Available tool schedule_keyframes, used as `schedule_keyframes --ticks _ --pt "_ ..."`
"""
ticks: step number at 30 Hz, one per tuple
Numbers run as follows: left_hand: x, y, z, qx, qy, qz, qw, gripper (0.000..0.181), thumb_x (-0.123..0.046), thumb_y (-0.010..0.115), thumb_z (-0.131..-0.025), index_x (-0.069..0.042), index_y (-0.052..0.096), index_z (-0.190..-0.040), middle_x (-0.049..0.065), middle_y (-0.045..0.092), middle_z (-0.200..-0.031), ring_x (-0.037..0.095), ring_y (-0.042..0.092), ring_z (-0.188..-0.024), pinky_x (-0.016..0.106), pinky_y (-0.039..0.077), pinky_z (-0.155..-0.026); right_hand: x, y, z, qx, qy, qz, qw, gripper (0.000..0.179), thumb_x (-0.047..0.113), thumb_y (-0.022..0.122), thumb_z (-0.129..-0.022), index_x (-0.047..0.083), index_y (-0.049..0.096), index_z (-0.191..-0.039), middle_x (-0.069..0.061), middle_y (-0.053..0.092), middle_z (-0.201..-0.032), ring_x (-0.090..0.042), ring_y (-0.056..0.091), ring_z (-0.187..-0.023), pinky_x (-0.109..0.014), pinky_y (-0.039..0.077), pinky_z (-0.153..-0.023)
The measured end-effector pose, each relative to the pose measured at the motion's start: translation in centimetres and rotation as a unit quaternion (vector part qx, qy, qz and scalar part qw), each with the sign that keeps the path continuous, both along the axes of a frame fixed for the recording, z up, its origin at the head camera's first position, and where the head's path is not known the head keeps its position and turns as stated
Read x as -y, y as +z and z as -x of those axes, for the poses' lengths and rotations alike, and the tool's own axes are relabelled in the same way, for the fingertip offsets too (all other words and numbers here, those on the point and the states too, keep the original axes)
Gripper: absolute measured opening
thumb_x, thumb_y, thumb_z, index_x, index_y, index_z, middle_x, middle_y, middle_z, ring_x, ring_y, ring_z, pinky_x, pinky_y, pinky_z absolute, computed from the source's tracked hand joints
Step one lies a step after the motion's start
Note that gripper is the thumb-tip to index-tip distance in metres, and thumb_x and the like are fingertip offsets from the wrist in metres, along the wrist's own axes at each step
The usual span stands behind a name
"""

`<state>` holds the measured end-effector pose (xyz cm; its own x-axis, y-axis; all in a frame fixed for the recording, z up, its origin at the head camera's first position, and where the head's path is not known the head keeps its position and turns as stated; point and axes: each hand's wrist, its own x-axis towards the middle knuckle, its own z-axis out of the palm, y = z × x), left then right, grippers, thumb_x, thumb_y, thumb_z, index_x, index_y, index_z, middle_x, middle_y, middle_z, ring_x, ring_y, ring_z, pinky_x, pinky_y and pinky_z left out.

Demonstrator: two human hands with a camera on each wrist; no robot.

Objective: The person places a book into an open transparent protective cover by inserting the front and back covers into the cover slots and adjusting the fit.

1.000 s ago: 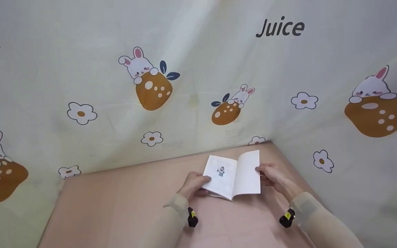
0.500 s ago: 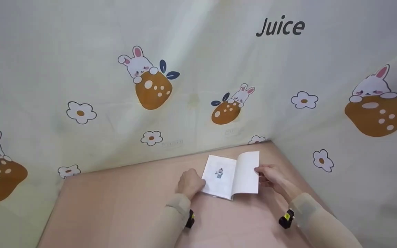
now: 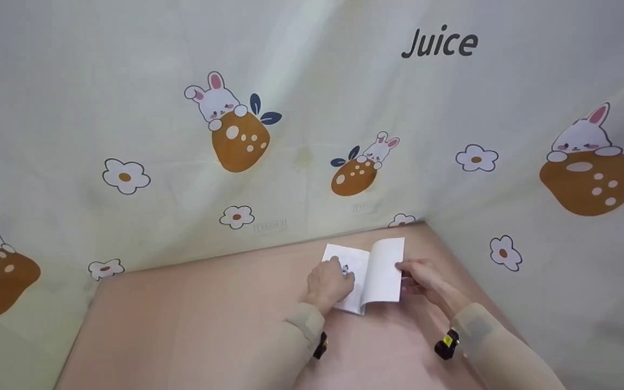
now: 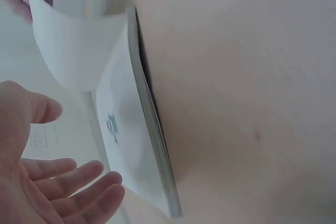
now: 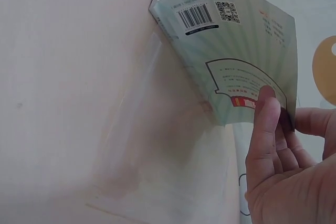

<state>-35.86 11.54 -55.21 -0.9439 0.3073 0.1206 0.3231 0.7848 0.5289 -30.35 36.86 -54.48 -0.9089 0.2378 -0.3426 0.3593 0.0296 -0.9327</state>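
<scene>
Now, from the left, a broad table with a smooth pinkish-beige top (image 3: 198, 325) is being used as a firm rest, and near its far right corner a small, white-paged paper book (image 3: 359, 279) is being supported, open. Above the left page, the bare left hand (image 3: 329, 280) is being held with fingers and thumb apart, nothing being gripped; whether paper is being touched cannot be told. Placed so, the page is probably being guarded within easy reach. A tiny blue-green printed figure (image 4: 112, 127) is being partly hidden by that hand in the head view, though it is being shown plainly at the left wrist. Rightward, a blank white leaf (image 3: 385, 271) is being held up in a curve, backed by a pale green, ray-striped cover (image 5: 236, 40) bearing a black barcode (image 5: 196, 18). By its outer edge this is being pinched in the bare right hand (image 3: 426, 276), thumb on the white side, fingers on the green: an edge hold, seemingly being used so the sheet is being bent without being creased.
</scene>
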Motion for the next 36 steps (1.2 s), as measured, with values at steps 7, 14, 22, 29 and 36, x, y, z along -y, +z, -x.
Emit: schedule_keyframes --ticks 7,14,22,29,36 --pt "-2.9 -0.6 -0.2 0.016 -0.036 -0.072 0.9966 0.073 -0.056 0.063 -0.106 0.001 0.066 -0.150 0.022 0.080 -0.133 0.040 0.080 -0.120 0.051 0.067 -0.101 0.7 0.0 0.1 -0.005 0.002 0.009 0.9999 0.036 0.022 0.072 -0.107 -0.005 0.074 -0.131 -0.001 0.081 -0.083 -0.011 0.078 -0.067 -0.025 0.064 -0.061" --pt "-5.0 1.4 -2.4 0.036 -0.067 -0.083 0.9936 0.080 -0.057 0.062 -0.107 -0.002 0.053 -0.163 0.023 0.067 -0.156 0.044 0.067 -0.143 0.058 0.055 -0.121 1.4 0.1 0.6 -0.012 0.002 0.019 0.9997 0.029 0.023 0.071 -0.108 -0.001 0.074 -0.124 0.002 0.081 -0.079 -0.008 0.077 -0.063 -0.023 0.064 -0.060" --pt "-5.9 0.4 -2.4 0.062 -0.092 -0.108 0.9879 0.090 -0.054 0.061 -0.107 -0.004 0.032 -0.176 0.030 0.044 -0.175 0.056 0.049 -0.158 0.065 0.043 -0.132 2.5 0.4 0.5 -0.034 -0.004 0.003 0.9994 0.042 0.027 0.068 -0.111 -0.006 0.070 -0.136 0.006 0.077 -0.072 -0.006 0.075 -0.060 -0.024 0.064 -0.060" --pt "-6.0 -0.2 -2.1 0.043 -0.110 -0.094 0.9886 0.083 -0.047 0.060 -0.110 -0.011 0.029 -0.178 0.032 0.033 -0.180 0.060 0.044 -0.159 0.068 0.042 -0.132 2.7 0.1 0.1 -0.089 -0.035 -0.162 0.9821 0.046 0.034 0.061 -0.115 -0.007 0.074 -0.131 -0.015 0.084 -0.107 -0.020 0.081 -0.093 -0.034 0.065 -0.086" --pt "-5.7 -1.0 -2.0 0.002 -0.125 -0.032 0.9917 0.068 -0.041 0.052 -0.115 -0.022 0.034 -0.178 0.030 0.026 -0.183 0.055 0.045 -0.161 0.065 0.051 -0.125 2.3 -1.4 -0.8 -0.092 -0.026 -0.417 0.9041 0.060 0.040 0.055 -0.112 -0.005 0.060 -0.152 -0.033 0.062 -0.159 -0.057 0.057 -0.148 -0.078 0.039 -0.126"
